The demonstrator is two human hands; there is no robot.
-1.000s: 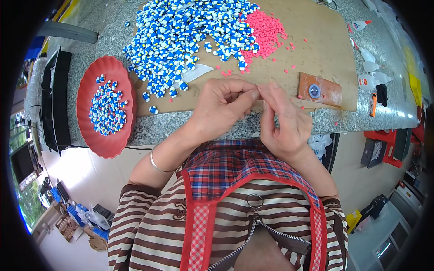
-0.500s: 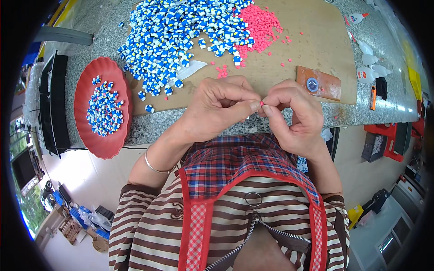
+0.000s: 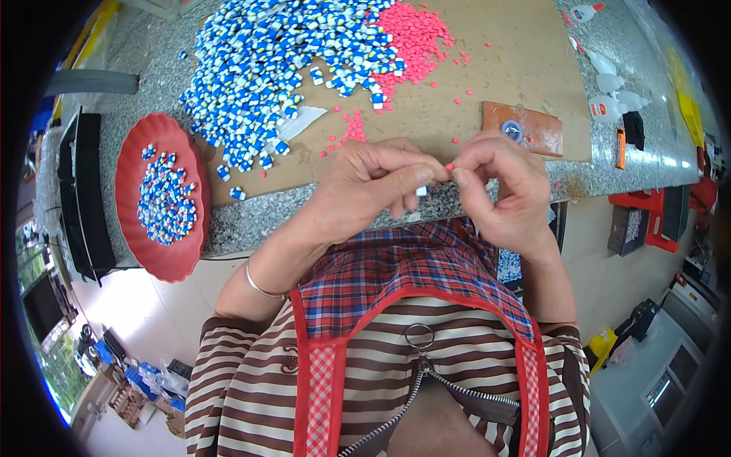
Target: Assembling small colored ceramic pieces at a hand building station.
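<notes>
Grey speckled stone forms the bench, and a brown cardboard sheet covers most of its top. On that sheet lies a broad heap of small blue-and-white pieces, with a smaller heap of pink beads touching its right edge and loose beads scattered nearby. A red scalloped tray at the left end of the bench holds a share of blue-and-white pieces. A brown rectangular block with a round fitting lies just beyond the hands, and white glue bottles stand further right.

Both hands meet at the bench edge, above the checked apron. The left hand has its thumb and fingers pressed together on one small blue-and-white piece, partly hidden by the fingers. The right hand pinches a single pink bead between thumb and forefinger, held right against the left fingertips.

This looks like the joining step: the bead is being brought to the piece, probably to be seated in it. Whether it already sits in place cannot be told, as the fingers cover the joint. The next move likely calls for fine alignment and a light, steady press, with the left grip staying firm so the piece does not twist or the bead slip away.
</notes>
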